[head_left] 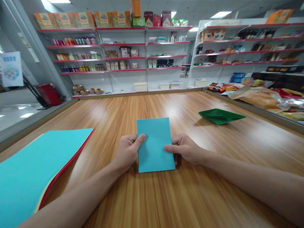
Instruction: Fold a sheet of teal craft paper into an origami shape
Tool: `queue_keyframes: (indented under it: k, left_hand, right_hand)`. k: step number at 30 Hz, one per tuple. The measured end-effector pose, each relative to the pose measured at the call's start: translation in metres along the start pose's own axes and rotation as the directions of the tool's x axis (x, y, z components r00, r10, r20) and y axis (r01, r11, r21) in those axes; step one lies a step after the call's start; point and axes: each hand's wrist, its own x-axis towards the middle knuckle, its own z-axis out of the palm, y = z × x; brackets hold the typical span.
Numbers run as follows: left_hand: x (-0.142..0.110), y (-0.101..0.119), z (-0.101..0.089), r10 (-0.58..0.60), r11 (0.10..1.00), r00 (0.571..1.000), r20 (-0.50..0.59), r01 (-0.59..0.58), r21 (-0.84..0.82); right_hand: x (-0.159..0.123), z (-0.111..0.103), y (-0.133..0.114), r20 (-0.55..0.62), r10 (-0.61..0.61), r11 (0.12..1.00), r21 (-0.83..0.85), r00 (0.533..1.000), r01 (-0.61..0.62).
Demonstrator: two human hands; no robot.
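A light blue rectangle of folded paper is held upright between my two hands, above the middle of the wooden table. My left hand pinches its left edge, thumb on the near face. Lower on the opposite edge, my right hand grips the paper, its thumb also lying on the near face. The fingers behind the paper are mostly hidden. Off to the right lies a green folded paper piece, boat-like in shape, touched by neither hand. Large coloured sheets, blue on top with yellow and red beneath, lie at the left.
The wooden table has a raised grey rim. Packaged snacks are heaped beyond its right edge. Behind stand shelves of bottles and boxes. At the far left are a red box and a sign.
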Motion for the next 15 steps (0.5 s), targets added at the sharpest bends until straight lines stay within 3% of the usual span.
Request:
queue_keyframes:
  k: [9, 13, 15]
  left_hand:
    - [-0.0005, 0.0002, -0.0001, -0.061, 0.995, 0.987, 0.150, 0.072, -0.069]
    - [-0.0030, -0.0005, 0.0027, -0.118, 0.987, 0.951, 0.284, 0.145, -0.074]
    - [-0.0039, -0.0019, 0.0036, -0.141, 0.979, 0.932, 0.335, 0.181, -0.090]
  right_hand:
    - [0.0036, -0.0020, 0.0068, -0.026, -0.070, 0.991, 0.109, 0.997, 0.072]
    - [0.0046, -0.0005, 0.0053, -0.114, -0.131, 0.969, 0.196, 0.985, 0.151]
    - [0.0041, -0.0004, 0.0039, -0.105, -0.141, 0.964, 0.212, 0.984, 0.161]
